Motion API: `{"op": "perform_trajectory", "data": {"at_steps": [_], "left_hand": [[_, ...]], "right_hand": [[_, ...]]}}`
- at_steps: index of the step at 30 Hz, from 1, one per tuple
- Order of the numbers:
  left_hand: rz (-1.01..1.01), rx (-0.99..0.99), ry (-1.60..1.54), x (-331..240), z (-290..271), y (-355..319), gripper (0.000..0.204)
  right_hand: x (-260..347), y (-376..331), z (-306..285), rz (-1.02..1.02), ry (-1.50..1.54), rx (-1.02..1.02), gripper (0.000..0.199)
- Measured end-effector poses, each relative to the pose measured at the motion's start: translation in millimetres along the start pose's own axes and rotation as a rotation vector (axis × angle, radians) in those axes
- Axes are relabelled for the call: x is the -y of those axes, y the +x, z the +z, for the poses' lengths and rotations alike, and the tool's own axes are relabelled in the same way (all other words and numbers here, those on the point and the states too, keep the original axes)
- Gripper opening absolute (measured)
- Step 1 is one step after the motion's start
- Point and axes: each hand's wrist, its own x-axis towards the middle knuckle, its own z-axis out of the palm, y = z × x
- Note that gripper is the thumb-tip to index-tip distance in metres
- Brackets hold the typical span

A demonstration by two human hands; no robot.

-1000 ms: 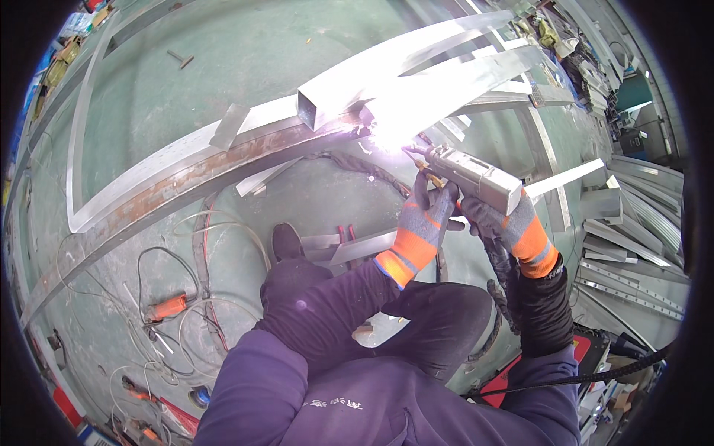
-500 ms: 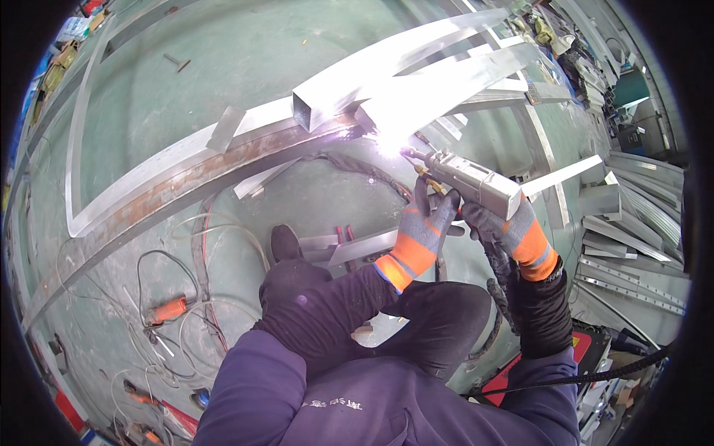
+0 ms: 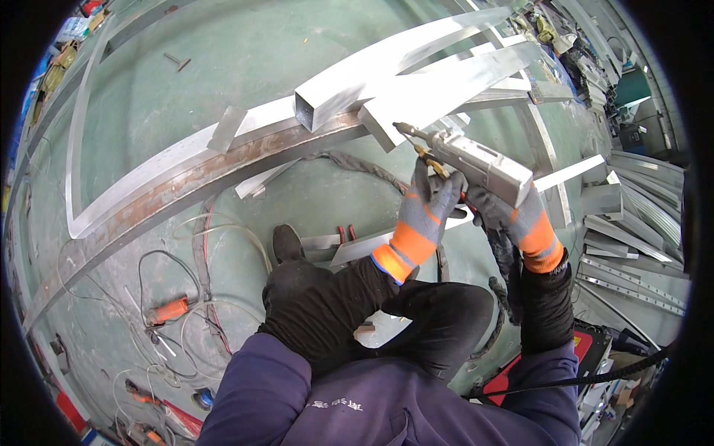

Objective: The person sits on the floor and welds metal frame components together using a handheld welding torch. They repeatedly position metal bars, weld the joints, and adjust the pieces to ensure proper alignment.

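In grey-and-orange gloves, both my hands are closed on a silver handheld welding gun (image 3: 483, 167). My right hand (image 3: 520, 227) grips it from below at the rear, near a thick black hose. My left hand (image 3: 428, 212) holds it farther forward, beside the brass wire-feed part (image 3: 433, 163) under the nozzle. The dark nozzle tip is by the end of a bright square metal tube (image 3: 439, 93); whether they touch I cannot tell. No glow shows at the tip. A second square tube (image 3: 349, 82) with its hollow end facing me lies just beyond, both resting across a rusty steel beam (image 3: 193, 175).
A bright metal frame (image 3: 141, 175) runs along the beam. Cables and hoses (image 3: 201, 260) wind over the green floor, by an orange power tool (image 3: 167, 311). Stacked metal profiles (image 3: 632, 215) lie at the right, above a red-and-black case (image 3: 513, 375). A T-shaped metal piece (image 3: 177, 62) lies far left.
The bright welding flash and its purple glare are gone. The gun's tip has shifted slightly up and left, and its rear slightly right, with both hands still on it.
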Motion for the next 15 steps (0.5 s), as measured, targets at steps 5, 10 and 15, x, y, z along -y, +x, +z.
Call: {"op": "perform_trajectory", "data": {"at_steps": [5,10,15], "left_hand": [[0.059,-0.072,0.113,-14,-10,26,0.052],[0.056,-0.107,0.091,-20,-17,38,0.040],[0.025,-0.146,0.010,-15,-22,42,0.038]], "right_hand": [[2,33,14,-0.085,0.037,-0.005,0.030],[-5,53,16,-0.070,-0.002,-0.002,0.033],[-8,60,17,-0.141,-0.015,0.070,0.042]]}}
